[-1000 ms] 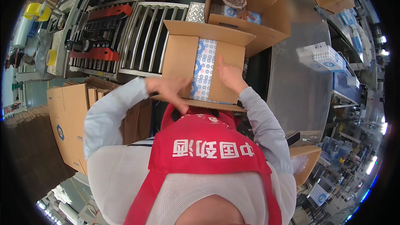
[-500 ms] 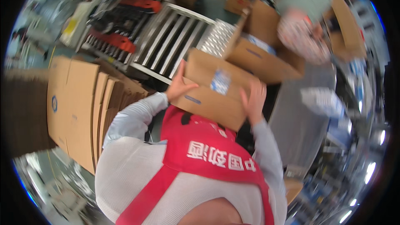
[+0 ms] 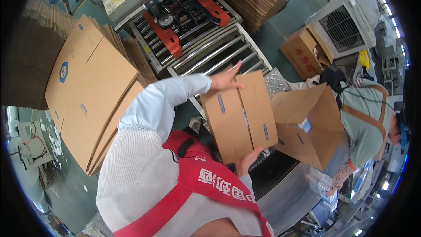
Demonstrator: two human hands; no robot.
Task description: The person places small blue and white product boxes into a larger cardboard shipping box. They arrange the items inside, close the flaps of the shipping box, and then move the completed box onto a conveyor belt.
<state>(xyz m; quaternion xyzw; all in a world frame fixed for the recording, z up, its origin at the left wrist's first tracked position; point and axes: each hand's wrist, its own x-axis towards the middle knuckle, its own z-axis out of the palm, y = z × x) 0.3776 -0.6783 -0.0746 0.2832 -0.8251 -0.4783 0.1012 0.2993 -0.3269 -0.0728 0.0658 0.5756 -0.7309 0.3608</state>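
In front of me is a brown cardboard box (image 3: pixel 228 125), its two long top flaps folded almost together. A narrow slit between them shows a bit of white and blue inside. My left hand (image 3: pixel 226 80) is at the box's far end, thumb over the flap edge and fingers stretched along the side. At the near end, my right hand (image 3: pixel 248 161) grips the lower corner, its palm side partly hidden. Right of this box stands another cardboard box (image 3: pixel 302 127) with raised flaps and a blue-and-white item inside.
A roller conveyor (image 3: pixel 215 59) with a red-railed taping machine (image 3: pixel 175 22) lies beyond the box. Flattened cartons (image 3: pixel 87 92) stack at left. A co-worker (image 3: pixel 366 123) bends beside the second box at right. A metal table (image 3: pixel 289 197) and a boxy fan (image 3: pixel 344 24) stand further right.
The box's top flaps, standing up before, are now folded nearly closed. My hands have shifted to its far and near ends. The view has swung, and the co-worker appears further right.
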